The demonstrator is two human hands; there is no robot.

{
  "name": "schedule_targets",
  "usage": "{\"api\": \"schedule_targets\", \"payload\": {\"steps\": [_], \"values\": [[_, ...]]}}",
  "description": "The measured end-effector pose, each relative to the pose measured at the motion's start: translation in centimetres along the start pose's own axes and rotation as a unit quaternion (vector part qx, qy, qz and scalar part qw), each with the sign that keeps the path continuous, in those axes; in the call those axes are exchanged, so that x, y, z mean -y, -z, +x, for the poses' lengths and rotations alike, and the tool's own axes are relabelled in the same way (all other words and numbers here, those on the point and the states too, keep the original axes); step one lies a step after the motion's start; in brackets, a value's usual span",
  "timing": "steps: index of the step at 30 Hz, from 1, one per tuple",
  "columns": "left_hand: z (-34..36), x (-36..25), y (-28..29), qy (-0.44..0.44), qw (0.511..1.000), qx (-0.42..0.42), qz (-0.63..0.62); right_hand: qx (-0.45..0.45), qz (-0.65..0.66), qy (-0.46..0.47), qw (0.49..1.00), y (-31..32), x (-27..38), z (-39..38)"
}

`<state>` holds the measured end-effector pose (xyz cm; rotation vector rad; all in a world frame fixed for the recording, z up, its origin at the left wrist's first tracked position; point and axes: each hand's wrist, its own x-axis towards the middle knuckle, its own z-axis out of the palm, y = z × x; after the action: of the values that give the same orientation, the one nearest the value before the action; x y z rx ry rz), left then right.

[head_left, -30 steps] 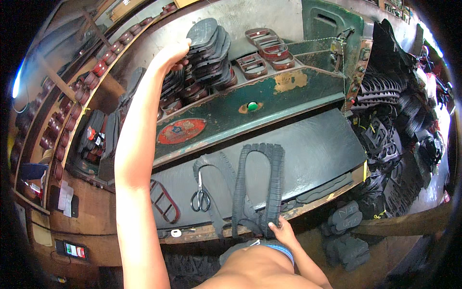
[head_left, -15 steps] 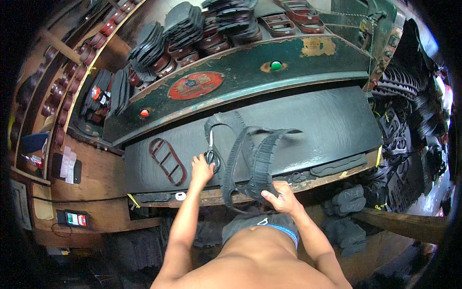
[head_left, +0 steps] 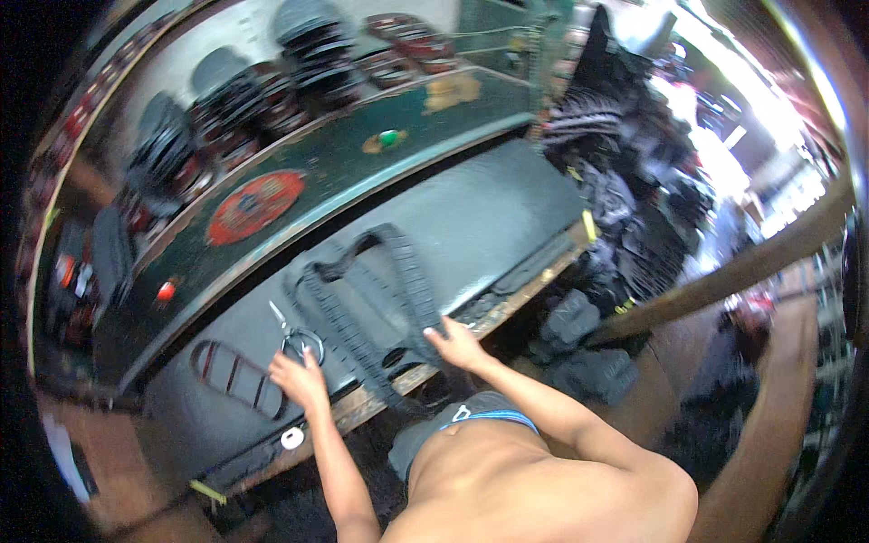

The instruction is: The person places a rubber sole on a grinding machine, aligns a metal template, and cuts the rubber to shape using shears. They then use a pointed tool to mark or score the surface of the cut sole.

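Left hand [head_left: 297, 377] is touching scissors [head_left: 287, 328] by their handles; right hand [head_left: 460, 345] is touching ribbed black strip [head_left: 412, 274]. Red-brown oval frame [head_left: 234, 373] is lying left of scissors, on dark tabletop [head_left: 493, 204]. Picture slightly blurring.

Blur smears the red emblem [head_left: 256, 208], its markings lost; the dark heap [head_left: 638, 204] melts together; the left hand [head_left: 300, 378] covers some of the scissors [head_left: 288, 329], grip unclear; the left arm [head_left: 339, 471] is sliced off below!

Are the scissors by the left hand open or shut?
Shut, it seems: the scissors show their blades as one narrow strip beyond the left hand.
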<state>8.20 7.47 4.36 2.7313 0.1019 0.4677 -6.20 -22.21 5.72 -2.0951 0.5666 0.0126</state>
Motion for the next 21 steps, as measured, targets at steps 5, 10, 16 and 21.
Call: {"api": "schedule_targets", "payload": {"steps": [5,10,16,21], "values": [[-1.9,0.8,0.5,-0.062,0.997,0.01,-0.053,-0.083,-0.074,0.075,0.991,-2.1,0.5,-0.4],[-8.7,0.6,0.8,0.073,0.881,0.346,-0.314,-0.059,-0.008,-0.01,0.998,-2.8,0.5,-0.4],[-10.2,-3.9,1.6,0.124,0.86,0.283,-0.406,0.154,0.256,0.054,0.953,1.1,0.8,-2.6],[-9.4,-10.0,8.0,-0.089,0.879,0.188,-0.428,0.069,0.348,0.134,0.925,8.7,2.4,-9.0]]}}
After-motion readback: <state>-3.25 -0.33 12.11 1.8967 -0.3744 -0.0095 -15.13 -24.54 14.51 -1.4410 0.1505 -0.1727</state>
